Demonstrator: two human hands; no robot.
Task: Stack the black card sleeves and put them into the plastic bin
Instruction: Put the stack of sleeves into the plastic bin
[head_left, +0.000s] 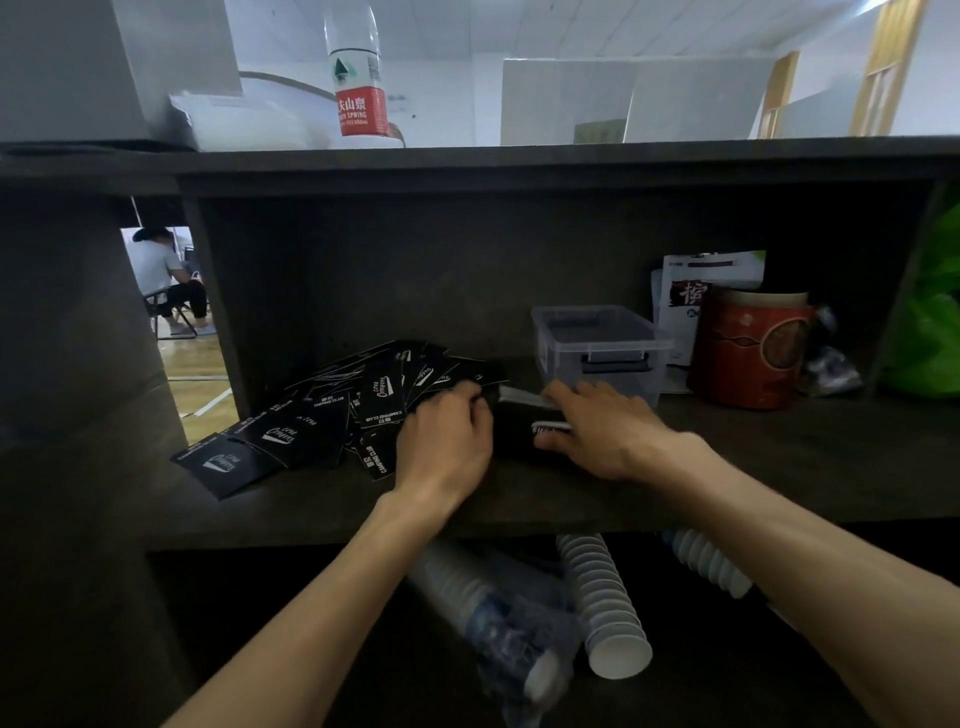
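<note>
Reaching into a dark wooden shelf (779, 467), both hands are working on a small stack of black card sleeves (519, 421) sitting between them. The left hand (447, 436) has its fingers curled over the left end of that stack, knuckles up, gripping it from the side. The right hand (608, 431) has the other end, thumb tucked under near the front edge and fingers bent over the top, so the stack is squeezed between the two hands. It's a bit blurry right there, so how many sleeves are in the stack is anyone's guess.

Just to the left, touching the left hand, is a messy pile of loose black sleeves (322, 421) with white logos, fanned out across the shelf board. The clear plastic bin (602, 338) sits just behind the right hand, lid off, nothing visible inside it.

Right of the bin there's a red canister (748, 353) with a white packet (711, 270) behind it, and something green (930, 322) at the far edge. Top shelf has a water bottle (356, 73). Down below, sleeves of paper cups (602, 603) lying on their sides. Through a gap on the left, a person (166, 280) sits on a chair in a room with a wood floor.
</note>
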